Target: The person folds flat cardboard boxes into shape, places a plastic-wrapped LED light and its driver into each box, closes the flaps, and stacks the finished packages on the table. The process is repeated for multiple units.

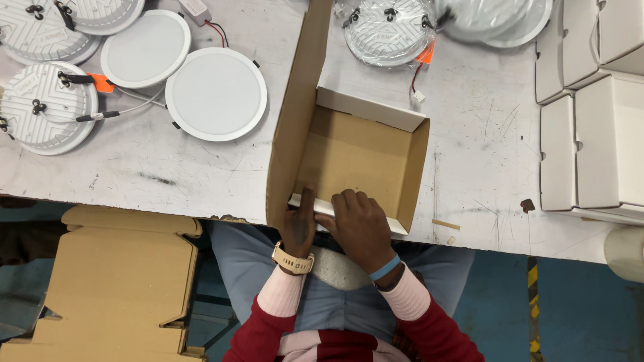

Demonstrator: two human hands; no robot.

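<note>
Red and pink striped sleeves nearest, at bottom centre, w/ blue-grey trousers under them. Left hand (pixel 298 228), watch on wrist, pressed on near edge of open cardboard box (pixel 355 157): index finger stretched out along white near flap (pixel 325 206), other fingers curled, nothing clamped inside. Right hand (pixel 361 224), blue band on wrist, just beside left one, fingers bent over same near flap and pushing down on it; not closed around anything either. Box thus directly under and beyond both hands, at near edge of white worktable (pixel 469 147), brown inside, white outside, tall side flap (pixel 298 100) standing up on left. Silver-grey round thing (pixel 339 268) on lap, between forearms; cannot tell what exactly.

Far left on table: round white lamp panels (pixel 216 94), some face down w/ clips and wires. Far centre: one more lamp in clear bag (pixel 389 30). Right: white folded boxes (pixel 590 127) in rows. Near left, below table: flat brown cardboard blanks (pixel 121 281), stacked.
</note>
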